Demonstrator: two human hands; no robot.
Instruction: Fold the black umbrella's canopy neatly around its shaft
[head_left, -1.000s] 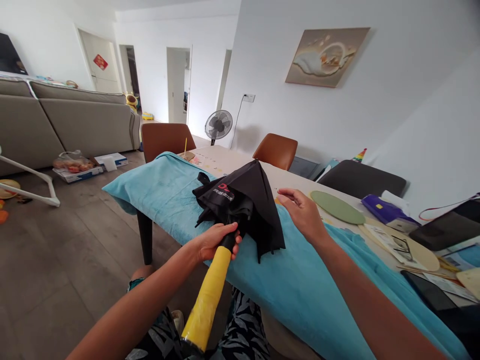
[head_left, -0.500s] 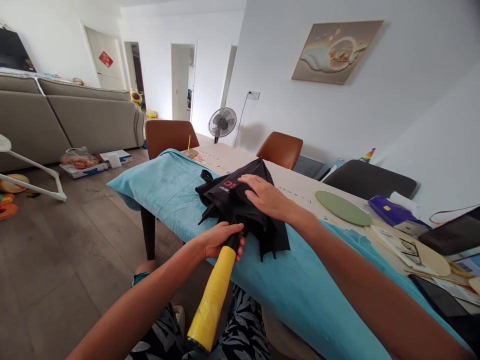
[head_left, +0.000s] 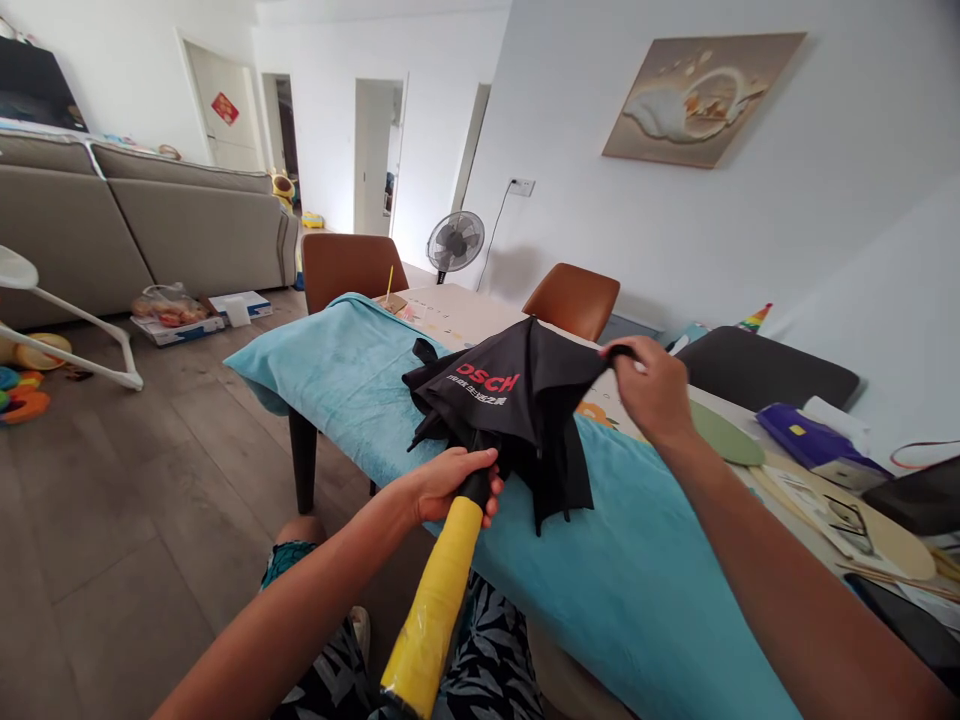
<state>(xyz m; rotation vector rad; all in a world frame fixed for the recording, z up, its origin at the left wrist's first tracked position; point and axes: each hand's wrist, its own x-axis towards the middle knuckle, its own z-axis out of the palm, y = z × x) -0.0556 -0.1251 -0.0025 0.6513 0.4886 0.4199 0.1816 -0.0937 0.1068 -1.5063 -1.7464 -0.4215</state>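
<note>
A black folded umbrella (head_left: 499, 385) with red and white lettering lies loosely bunched over the table's near edge, its yellow-wrapped handle (head_left: 439, 600) pointing down toward my lap. My left hand (head_left: 461, 485) is closed round the dark neck just above the yellow wrap. Out to the right, my right hand (head_left: 651, 388) pinches an edge of the black canopy and holds that panel stretched away from the shaft. Several rib tips stick out along the canopy's lower edge. Under the umbrella spreads a light blue cloth (head_left: 645, 560).
On the table (head_left: 480, 305) at the right are a green oval mat (head_left: 724, 433), a purple pack (head_left: 814, 440), glasses (head_left: 851, 520) and a dark phone (head_left: 900, 615). Brown chairs (head_left: 574, 300) and a fan (head_left: 455, 241) stand beyond. A grey sofa (head_left: 195, 225) is at the left.
My right hand has moved from lying over the canopy to the right, and now grips its edge and pulls a panel outward. More lettering shows. My left hand keeps its hold.
</note>
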